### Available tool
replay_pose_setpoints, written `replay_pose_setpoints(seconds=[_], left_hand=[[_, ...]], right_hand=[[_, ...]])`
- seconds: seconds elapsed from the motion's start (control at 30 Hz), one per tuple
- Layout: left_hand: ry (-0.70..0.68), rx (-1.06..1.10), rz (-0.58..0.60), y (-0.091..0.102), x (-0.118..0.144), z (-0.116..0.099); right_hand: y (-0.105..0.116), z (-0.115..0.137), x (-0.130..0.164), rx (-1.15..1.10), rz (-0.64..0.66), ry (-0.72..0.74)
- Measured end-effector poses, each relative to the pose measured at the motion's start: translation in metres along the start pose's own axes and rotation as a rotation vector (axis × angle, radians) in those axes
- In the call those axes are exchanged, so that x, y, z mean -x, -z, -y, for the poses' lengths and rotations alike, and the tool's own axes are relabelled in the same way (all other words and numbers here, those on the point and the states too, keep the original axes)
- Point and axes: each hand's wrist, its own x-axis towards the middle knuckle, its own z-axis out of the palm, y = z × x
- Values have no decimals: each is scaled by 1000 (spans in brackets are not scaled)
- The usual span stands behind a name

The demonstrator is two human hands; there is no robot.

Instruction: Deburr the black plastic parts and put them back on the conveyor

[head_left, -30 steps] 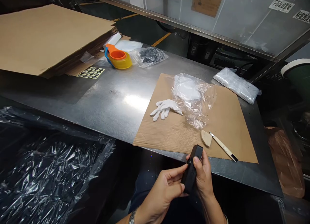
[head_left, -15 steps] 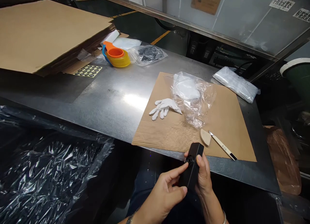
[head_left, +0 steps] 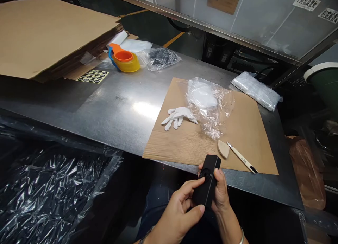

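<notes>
Just off the near edge of the table is a black, elongated box-shaped part (head_left: 207, 180) with a round recess in one face. My left hand (head_left: 182, 207) is closed on its lower left side, the index fingertip beside the recess and the thumb at the bottom end. Along the opposite side, my right hand (head_left: 221, 191) grips it with the thumb on top; some of its fingers are hidden behind the part. On the cardboard sheet (head_left: 245, 131) beyond lie a beige wedge-shaped pad (head_left: 223, 149) and a pale craft knife (head_left: 242, 158) marked A26.
A white glove (head_left: 178, 117) and a clear plastic bag (head_left: 203, 96) with white contents lie on the cardboard. Farther left are an orange tape dispenser (head_left: 123, 57), a label sheet (head_left: 93, 76) and stacked cardboard (head_left: 52, 36). Black plastic film (head_left: 52, 191) fills the lower left.
The black part has turned slightly, so the face with the recess shows more. Both hands keep their hold, and the whole view has shifted a little.
</notes>
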Motion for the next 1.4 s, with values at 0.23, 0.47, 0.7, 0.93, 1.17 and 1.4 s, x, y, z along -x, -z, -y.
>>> replay_pose_setpoints(seconds=[0.23,0.47,0.7,0.93,1.17,1.4], left_hand=[[84,81,-29,0,0,-7],[171,108,2,0,-1,-19],[189,174,-31,2,-3,-20],[207,192,-65,3,-6,-22],[217,224,-41,5,-10,-26],[270,371,-122,10,-16,-19]], right_hand=[[-8,6,5,196,-81,45],[-9,9,7,402,-153,123],[-9,9,4,484,-162,123],[-9,7,3,565,-178,129],[-14,6,0,658,-211,183],[-22,16,-15,925,-203,175]])
